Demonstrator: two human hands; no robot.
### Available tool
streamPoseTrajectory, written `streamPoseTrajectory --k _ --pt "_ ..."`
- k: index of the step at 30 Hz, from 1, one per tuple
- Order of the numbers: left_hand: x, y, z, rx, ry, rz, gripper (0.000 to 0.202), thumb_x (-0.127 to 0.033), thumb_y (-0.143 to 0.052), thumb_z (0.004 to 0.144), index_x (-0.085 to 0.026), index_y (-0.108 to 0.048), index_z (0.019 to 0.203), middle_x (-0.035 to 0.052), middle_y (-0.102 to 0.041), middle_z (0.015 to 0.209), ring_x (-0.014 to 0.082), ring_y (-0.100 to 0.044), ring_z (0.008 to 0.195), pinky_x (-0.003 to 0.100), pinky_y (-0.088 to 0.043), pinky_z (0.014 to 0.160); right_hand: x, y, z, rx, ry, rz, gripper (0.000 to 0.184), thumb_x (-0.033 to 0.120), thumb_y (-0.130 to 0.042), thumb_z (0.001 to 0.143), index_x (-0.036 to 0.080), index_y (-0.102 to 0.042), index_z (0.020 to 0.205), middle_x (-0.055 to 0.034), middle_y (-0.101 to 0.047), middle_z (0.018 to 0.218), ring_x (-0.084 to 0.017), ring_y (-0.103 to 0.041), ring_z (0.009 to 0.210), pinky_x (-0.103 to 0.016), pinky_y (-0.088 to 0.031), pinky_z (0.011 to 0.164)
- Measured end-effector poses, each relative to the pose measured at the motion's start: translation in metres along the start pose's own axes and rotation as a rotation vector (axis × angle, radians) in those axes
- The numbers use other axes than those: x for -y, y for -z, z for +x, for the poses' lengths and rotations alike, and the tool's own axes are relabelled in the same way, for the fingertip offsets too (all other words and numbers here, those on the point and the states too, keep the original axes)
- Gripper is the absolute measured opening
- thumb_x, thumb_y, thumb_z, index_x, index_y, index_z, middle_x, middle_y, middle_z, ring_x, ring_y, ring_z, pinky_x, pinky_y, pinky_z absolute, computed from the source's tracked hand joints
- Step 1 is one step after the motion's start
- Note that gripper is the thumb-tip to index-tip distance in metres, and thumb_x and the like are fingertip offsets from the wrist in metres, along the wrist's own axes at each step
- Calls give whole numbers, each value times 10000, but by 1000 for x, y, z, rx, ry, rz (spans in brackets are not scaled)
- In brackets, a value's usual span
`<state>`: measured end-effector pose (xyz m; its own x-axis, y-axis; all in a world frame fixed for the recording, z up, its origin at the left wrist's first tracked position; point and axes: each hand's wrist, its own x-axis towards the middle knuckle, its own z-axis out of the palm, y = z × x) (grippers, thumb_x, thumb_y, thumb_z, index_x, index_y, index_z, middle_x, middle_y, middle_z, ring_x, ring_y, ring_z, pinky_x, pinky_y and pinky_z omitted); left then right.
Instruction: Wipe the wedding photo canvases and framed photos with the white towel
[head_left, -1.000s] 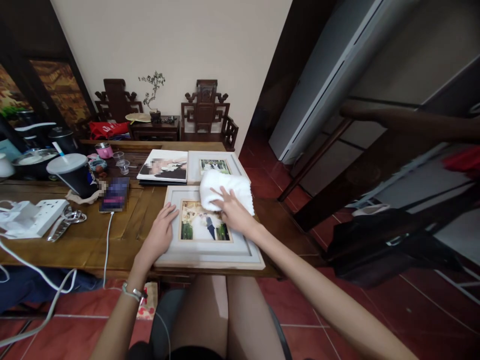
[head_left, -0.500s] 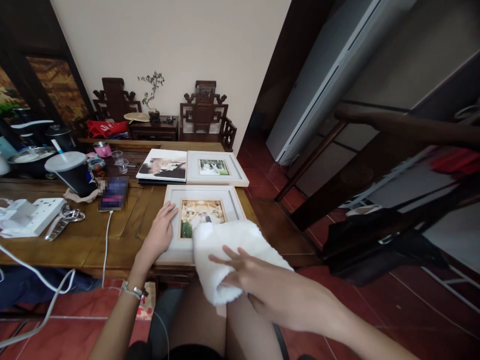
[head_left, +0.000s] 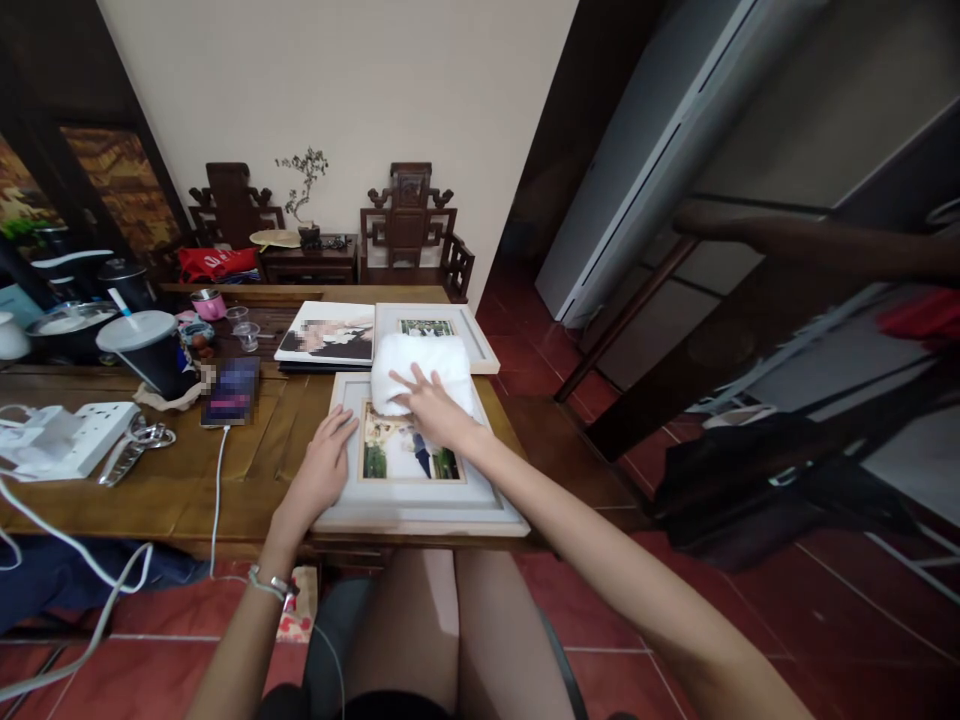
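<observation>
A light wooden picture frame [head_left: 420,512] with a pale mat and a wedding photo [head_left: 382,460] lies flat near the table's front edge. My left hand [head_left: 326,462] rests on its left side, fingers stretched out over the border. On the far part of this frame, my right hand [head_left: 431,402] presses a folded white fluffy towel [head_left: 442,354], its fingers spread over the top. The thumb is hidden. The towel covers the top of the photo and overlaps the near part of a second picture frame [head_left: 480,350] behind.
Beside the second frame lies a photo album [head_left: 326,332]. To the left are a phone [head_left: 230,392] on a white cable, a power strip [head_left: 90,440], a lidded cup [head_left: 146,350] and small clear cups [head_left: 244,330]. A dark wooden chair [head_left: 412,230] stands beyond the wooden table [head_left: 262,500].
My right hand has moved the towel away from me, from the frame's front right corner to its far edge, uncovering the lower photo. My left hand has stayed on the frame.
</observation>
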<state>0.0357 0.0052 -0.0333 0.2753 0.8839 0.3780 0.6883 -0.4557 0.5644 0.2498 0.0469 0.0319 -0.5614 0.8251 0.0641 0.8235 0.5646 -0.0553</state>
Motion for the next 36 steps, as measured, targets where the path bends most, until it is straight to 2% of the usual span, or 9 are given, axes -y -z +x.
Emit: streamPoseTrajectory --k 5,9,12,15,19,24,27,30,36 --pt "1 -3 -2 -19 -3 5 446 -96 -351 867 -159 -592 1236 137 -509 1390 240 -363 1379 512 -312 1131 41 5 -29 144 -5 29 613 -88 -432 751 170 -583 1287 -147 -277 1542 -424 -153 1415 -692 -219 1063" --pt "1 -3 -1 -31 -8 0 440 -100 -365 864 -174 -594 1232 123 -515 1389 234 -364 1378 510 -294 1141 66 39 -86 365 87 271 641 -83 -430 700 204 -625 1239 -111 -392 1490 -381 -291 1384 -614 -333 1057" --pt "-1 -2 0 -21 7 -23 410 -155 -338 909 -150 -592 1231 136 -506 1400 238 -354 1385 511 -284 1144 74 59 -109 434 177 415 596 -61 -427 702 219 -665 1171 -64 -516 1406 -331 -405 1334 -522 -383 1063" --pt "-7 2 0 -26 36 -62 430 -264 -302 964 -122 -531 1299 149 -427 1467 229 -331 1400 478 -248 1165 79 53 -104 394 152 352 600 -54 -430 708 217 -640 1200 -49 -435 1470 -361 -322 1374 -566 -360 1065" --pt "-14 6 -3 -66 64 -131 497 -386 -293 985 -156 -392 1415 121 -269 1557 206 -205 1450 445 -166 1191 77 22 -63 256 45 119 622 -47 -478 720 182 -569 1291 -109 -281 1547 -417 -184 1411 -656 -269 1070" --pt "-19 10 -3 -67 107 -163 546 -445 -260 983 -179 -316 1457 111 -264 1560 203 -197 1452 429 -158 1192 68 3 -3 110 -20 -38 496 29 -469 802 144 -584 1271 -132 -297 1539 -430 -227 1392 -654 -298 1045" --pt "-21 11 -3 -91 110 -173 556 -443 -257 982 -163 -299 1460 125 -301 1542 205 -249 1436 425 -180 1188 71 2 11 69 -31 -96 432 61 -428 855 132 -610 1240 -144 -301 1535 -419 -221 1397 -646 -261 1068" --pt "-22 11 -3 -123 114 -189 556 -441 -260 982 -159 -292 1461 134 -337 1523 214 -289 1420 436 -203 1179 81 3 -5 83 30 -117 419 50 -409 862 131 -638 1204 -140 -314 1530 -413 -212 1403 -629 -263 1077" --pt "-18 8 -2 -131 137 -188 521 -417 -267 982 -126 -418 1387 154 -423 1467 233 -317 1407 452 -233 1169 86 26 -78 260 226 61 435 22 -524 742 147 -676 1129 -106 -384 1499 -405 -247 1394 -609 -303 1078"
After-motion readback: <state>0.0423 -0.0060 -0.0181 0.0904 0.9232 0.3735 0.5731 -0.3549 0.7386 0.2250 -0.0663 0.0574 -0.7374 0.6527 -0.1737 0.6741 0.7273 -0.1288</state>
